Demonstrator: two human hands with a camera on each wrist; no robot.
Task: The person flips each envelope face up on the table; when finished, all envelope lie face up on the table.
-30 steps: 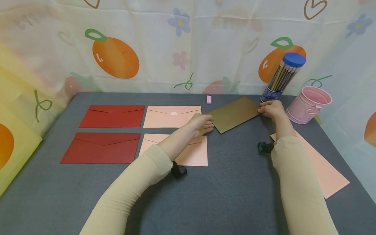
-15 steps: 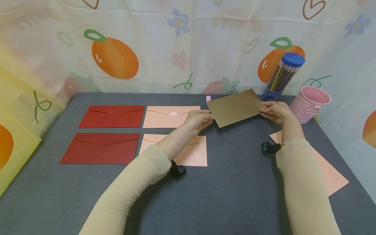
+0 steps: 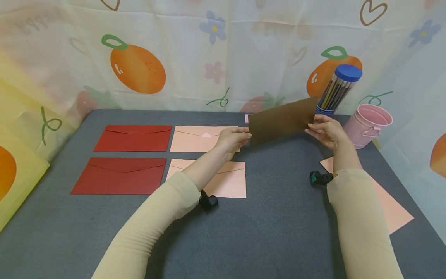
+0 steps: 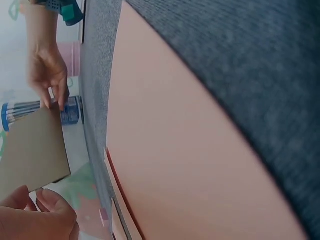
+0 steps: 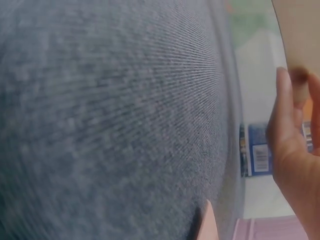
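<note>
A brown envelope (image 3: 281, 119) is held up off the dark grey table (image 3: 271, 224), tilted nearly upright at the back centre. My left hand (image 3: 234, 139) pinches its left end and my right hand (image 3: 324, 130) pinches its right end. The left wrist view shows the same brown envelope (image 4: 31, 152) between both hands, the left hand (image 4: 37, 215) at the lower corner. In the right wrist view the right hand (image 5: 295, 155) grips the envelope's edge (image 5: 300, 35). Two red envelopes (image 3: 134, 138) and two pink envelopes (image 3: 200, 138) lie in a grid to the left.
A clear tube of pencils with a blue lid (image 3: 337, 90) and a pink bucket (image 3: 368, 124) stand at the back right. Another pink envelope (image 3: 386, 201) lies under my right forearm. A small pink eraser (image 3: 246, 117) peeks out behind the brown envelope. Fruit-print cloth walls the table.
Both hands have lifted the brown envelope off the table and tipped it from flat to nearly upright. My hands rose slightly with it.
</note>
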